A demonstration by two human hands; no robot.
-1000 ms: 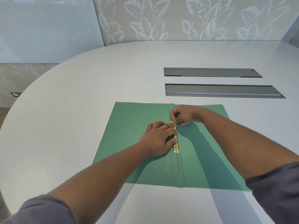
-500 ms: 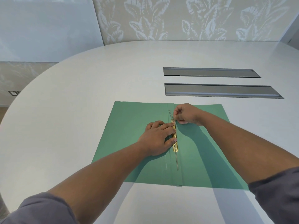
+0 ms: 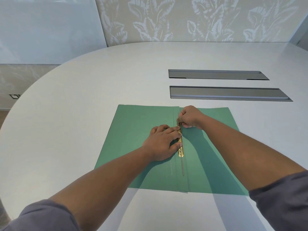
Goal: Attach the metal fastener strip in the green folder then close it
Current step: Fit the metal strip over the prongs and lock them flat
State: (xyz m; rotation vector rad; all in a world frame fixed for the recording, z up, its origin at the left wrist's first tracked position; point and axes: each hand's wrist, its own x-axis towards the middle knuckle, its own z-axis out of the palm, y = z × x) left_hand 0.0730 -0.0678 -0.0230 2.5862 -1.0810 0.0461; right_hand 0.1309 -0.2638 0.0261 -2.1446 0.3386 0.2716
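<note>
A green folder (image 3: 138, 130) lies open and flat on the white table. Along its centre fold runs a gold metal fastener strip (image 3: 180, 150), with a thin metal prong (image 3: 183, 167) reaching toward me from its near end. My left hand (image 3: 162, 143) lies flat on the left half, fingers and thumb pressing the strip down. My right hand (image 3: 189, 116) is at the strip's far end, its fingertips pinched on it. The far end of the strip is hidden under my fingers.
The white oval table (image 3: 83, 100) has two long grey recessed slots, one (image 3: 216, 75) farther and one (image 3: 228, 94) nearer, beyond the folder on the right. A patterned wall stands behind the table.
My right hand has shifted slightly along the far end of the strip. My left hand stays pressed on the strip and the folder has not moved.
</note>
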